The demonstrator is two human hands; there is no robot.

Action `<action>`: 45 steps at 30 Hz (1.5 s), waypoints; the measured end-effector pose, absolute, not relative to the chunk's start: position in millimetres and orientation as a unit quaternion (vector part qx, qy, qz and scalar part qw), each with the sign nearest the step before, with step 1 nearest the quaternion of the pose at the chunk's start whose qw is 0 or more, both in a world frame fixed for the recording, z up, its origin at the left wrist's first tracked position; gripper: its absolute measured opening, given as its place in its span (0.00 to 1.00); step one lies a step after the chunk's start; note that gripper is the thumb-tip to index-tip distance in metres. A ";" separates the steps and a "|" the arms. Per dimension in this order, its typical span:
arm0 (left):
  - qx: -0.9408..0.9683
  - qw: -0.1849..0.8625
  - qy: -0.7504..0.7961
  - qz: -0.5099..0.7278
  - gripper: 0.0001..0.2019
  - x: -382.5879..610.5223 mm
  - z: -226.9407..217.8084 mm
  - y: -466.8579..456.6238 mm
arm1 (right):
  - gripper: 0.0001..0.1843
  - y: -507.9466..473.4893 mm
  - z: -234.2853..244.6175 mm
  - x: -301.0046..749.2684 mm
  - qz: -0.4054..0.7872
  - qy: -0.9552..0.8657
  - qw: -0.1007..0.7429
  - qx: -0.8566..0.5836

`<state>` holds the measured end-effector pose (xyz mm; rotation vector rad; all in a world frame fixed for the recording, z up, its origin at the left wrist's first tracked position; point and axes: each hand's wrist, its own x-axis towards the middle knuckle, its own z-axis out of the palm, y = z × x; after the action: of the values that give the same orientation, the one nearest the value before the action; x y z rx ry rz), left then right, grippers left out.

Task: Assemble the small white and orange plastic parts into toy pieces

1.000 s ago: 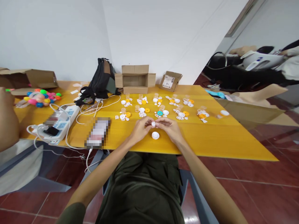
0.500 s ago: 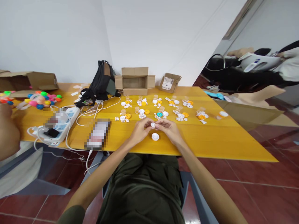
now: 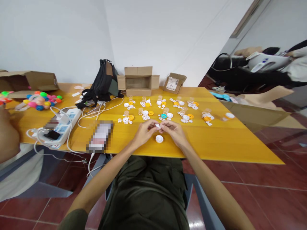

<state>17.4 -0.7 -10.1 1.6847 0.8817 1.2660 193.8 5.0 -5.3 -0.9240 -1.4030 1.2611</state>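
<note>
Table (image 3: 216, 143), a broad yellow wooden top, fills the middle of the view, and you sit at its near edge with both forearms reaching forward over your lap. At the far edge a black fabric backpack (image 3: 103, 81) leans beside an open brown cardboard box (image 3: 138, 81), and to your left lies a white plastic power strip (image 3: 62, 126) trailing white cables. Across the middle of the table, beyond your hands, rows of small white and orange plastic parts (image 3: 165, 110) are laid out in separate little groups. Your left hand (image 3: 143, 133) and your right hand (image 3: 174, 131) meet just above the table near its front edge, fingertips turned inward toward each other. Pinched between them is a small white perforated plastic piece (image 3: 157, 126), held from both sides, so both hands are closed on it in a narrow fingertip grip; neither hand is clearly nearer. The piece is too small to tell which way its long axis runs. Directly below that piece, on the side toward you and apart from your fingers, a small round white plastic cap (image 3: 159, 138) rests on the table, lying in the gap between your two hands. Another person's bare arm (image 3: 8, 134) shows at the far left edge.
</note>
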 end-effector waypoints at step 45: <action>0.603 0.476 0.369 0.522 0.17 14.5 -18.9 7.9 | 0.17 2.1 -8.7 193.8 0.444 -0.625 0.493 -0.411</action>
<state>14.5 7.9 -18.9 1.4743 0.9024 1.2761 193.8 2.1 -8.7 -0.9979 -1.5159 1.0761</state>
